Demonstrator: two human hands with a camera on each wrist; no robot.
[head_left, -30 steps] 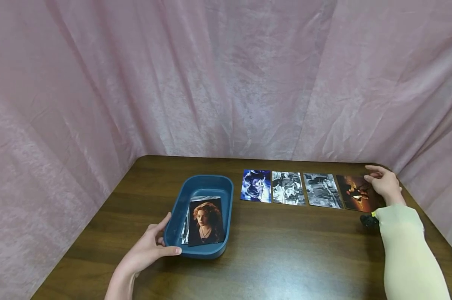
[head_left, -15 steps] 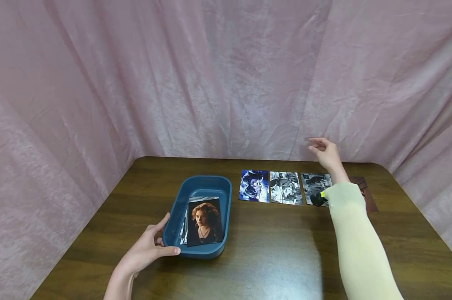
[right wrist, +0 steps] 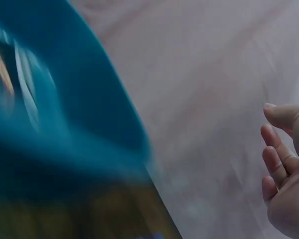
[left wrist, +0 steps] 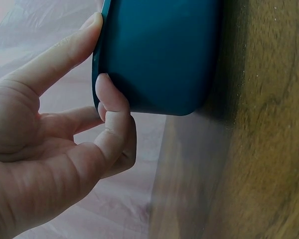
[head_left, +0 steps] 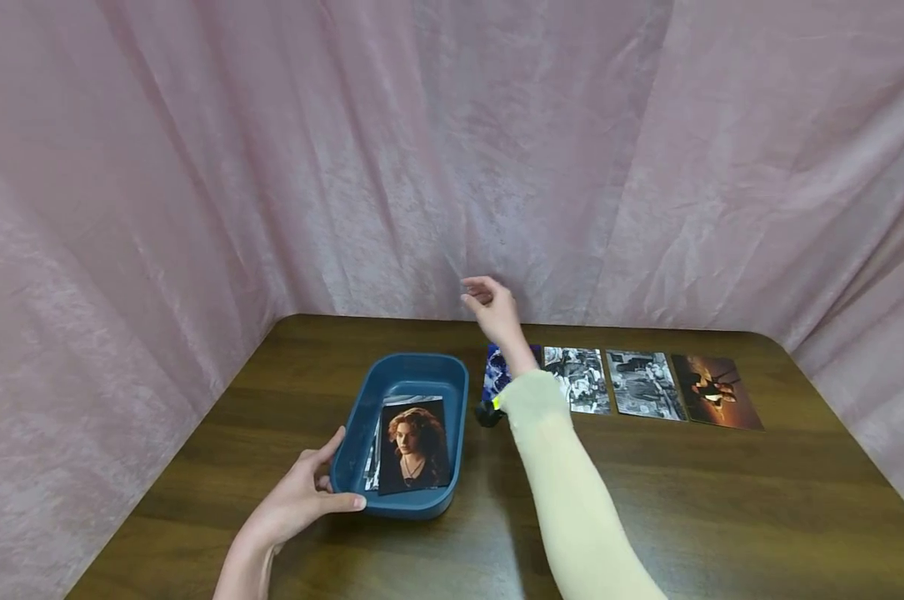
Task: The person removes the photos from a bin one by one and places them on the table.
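Note:
A blue tray [head_left: 420,361] sits on the left middle of the brown table and holds a small stack of photos. The top photo [head_left: 414,447] is a portrait with red hair. My left hand [head_left: 302,500] grips the tray's near left corner, thumb along the front wall and fingers on the side wall [left wrist: 159,55]. My right hand [head_left: 489,304] hangs in the air above the table's back edge, just right of the tray, with loosely curled fingers [right wrist: 276,159] that hold nothing. The tray [right wrist: 65,124] shows blurred in the right wrist view.
Four photos lie in a row at the back right: a blue one [head_left: 496,372] partly hidden by my forearm, two black-and-white ones [head_left: 577,380] [head_left: 644,384], and a sunset one [head_left: 714,390]. Pink curtain [head_left: 197,167] closes in the table [head_left: 721,500] on three sides.
My right hand lifted off the sunset photo at the far right and swept left through the air to just right of the tray. The left hand and the tray stayed put.

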